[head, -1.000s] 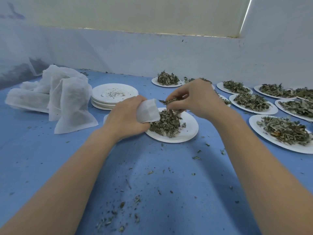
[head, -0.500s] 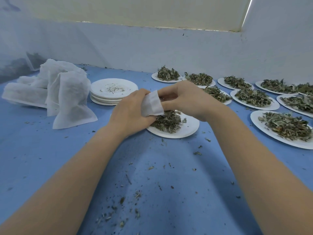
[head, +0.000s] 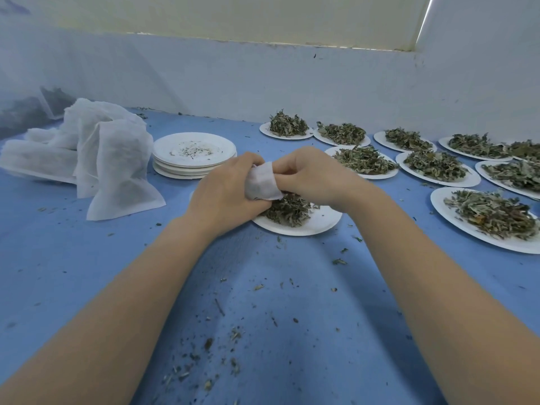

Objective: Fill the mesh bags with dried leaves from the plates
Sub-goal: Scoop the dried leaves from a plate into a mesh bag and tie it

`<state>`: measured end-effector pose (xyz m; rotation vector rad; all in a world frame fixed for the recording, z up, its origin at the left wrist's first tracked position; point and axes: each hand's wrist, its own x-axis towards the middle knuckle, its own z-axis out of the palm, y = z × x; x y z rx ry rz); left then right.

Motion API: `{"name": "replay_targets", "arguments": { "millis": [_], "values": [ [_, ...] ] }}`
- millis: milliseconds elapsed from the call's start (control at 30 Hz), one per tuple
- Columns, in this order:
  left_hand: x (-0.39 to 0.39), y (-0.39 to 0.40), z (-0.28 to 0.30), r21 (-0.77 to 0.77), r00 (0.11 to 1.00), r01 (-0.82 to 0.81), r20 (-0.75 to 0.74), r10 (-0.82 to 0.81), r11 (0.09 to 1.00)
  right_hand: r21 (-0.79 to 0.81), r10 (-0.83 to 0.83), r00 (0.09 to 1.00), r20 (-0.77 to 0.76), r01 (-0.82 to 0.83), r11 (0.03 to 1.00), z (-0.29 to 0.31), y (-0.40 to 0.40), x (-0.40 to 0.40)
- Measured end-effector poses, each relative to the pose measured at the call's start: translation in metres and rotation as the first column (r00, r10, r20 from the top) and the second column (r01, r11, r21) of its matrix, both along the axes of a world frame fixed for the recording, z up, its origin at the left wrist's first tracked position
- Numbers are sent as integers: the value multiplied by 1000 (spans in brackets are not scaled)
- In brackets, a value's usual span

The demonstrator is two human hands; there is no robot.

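My left hand (head: 222, 191) grips a small white mesh bag (head: 263, 182) just above a white plate (head: 318, 225) that bears a pile of dried leaves (head: 287, 210). My right hand (head: 309, 173) meets it from the right, its fingertips tucked into the bag's mouth. Whether those fingers hold leaves is hidden by the bag. Both hands hover over the plate's left half.
A heap of white mesh bags (head: 96, 150) lies at the left, with a stack of used plates (head: 194, 153) beside it. Several plates of dried leaves (head: 435, 166) fill the right side up to the wall. Leaf crumbs (head: 210, 346) litter the blue table in front.
My right hand, which pinched leaves above the plate, has come left and down to the bag's mouth. The left hand with the bag has stayed over the plate.
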<state>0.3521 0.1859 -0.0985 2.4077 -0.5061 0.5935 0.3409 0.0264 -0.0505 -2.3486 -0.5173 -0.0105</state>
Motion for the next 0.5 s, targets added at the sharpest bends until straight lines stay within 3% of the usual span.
{"name": "replay_targets", "arguments": {
  "millis": [67, 167, 200, 267, 333, 433, 500],
  "values": [
    [0, 0, 1, 15, 1000, -23, -12, 23, 1000, 92, 37, 999, 12, -38, 995, 4, -5, -3],
    [0, 2, 2, 31, 998, -67, -9, 68, 997, 307, -66, 997, 50, 48, 950, 5, -10, -1],
    [0, 3, 2, 33, 997, -82, -5, 82, 996, 279, -123, 990, 74, 98, 955, 5, -12, 1],
    [1, 5, 2, 36, 994, -107, -1, 107, 994, 30, -194, 975, 111, 192, 981, 6, -18, 2],
    [2, 7, 2, 50, 992, -128, 2, 129, 990, -179, -200, 980, 20, 201, 963, 6, -22, 2],
    [2, 8, 4, 94, 990, -144, 15, 144, 985, -296, -199, 970, -139, 151, 943, 4, -18, -1],
    [1, 8, 4, 108, 990, -143, 20, 141, 984, -348, -183, 973, -138, 125, 929, -1, -12, 0]
  ]
}}
